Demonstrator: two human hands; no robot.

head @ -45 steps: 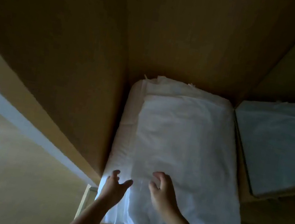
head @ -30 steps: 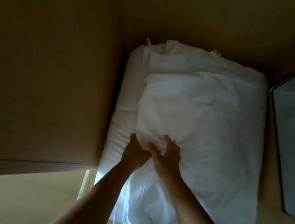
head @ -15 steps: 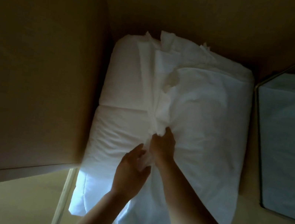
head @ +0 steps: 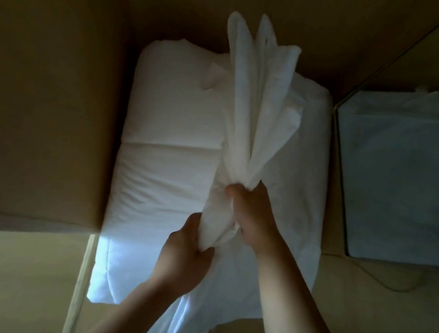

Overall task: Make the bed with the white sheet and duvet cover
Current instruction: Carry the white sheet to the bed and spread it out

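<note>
A folded white duvet (head: 167,140) lies in a tall wooden compartment, filling its floor. On top of it lies a thin white sheet (head: 255,99), gathered into a bunch that rises toward the back. My left hand (head: 186,253) grips the lower end of the bunch. My right hand (head: 251,212) grips it just above, fingers curled round the fabric. The sheet's loose tail hangs over the front edge near my knees.
Wooden walls close in on the left (head: 41,78) and at the back. To the right, a mirror (head: 414,175) in a thin frame reflects white bedding. A pale wooden edge (head: 79,288) runs down at the lower left.
Both hands went from resting on the flat sheet to gathering it. The sheet is now bunched and lifted off the duvet, exposing the duvet's left side.
</note>
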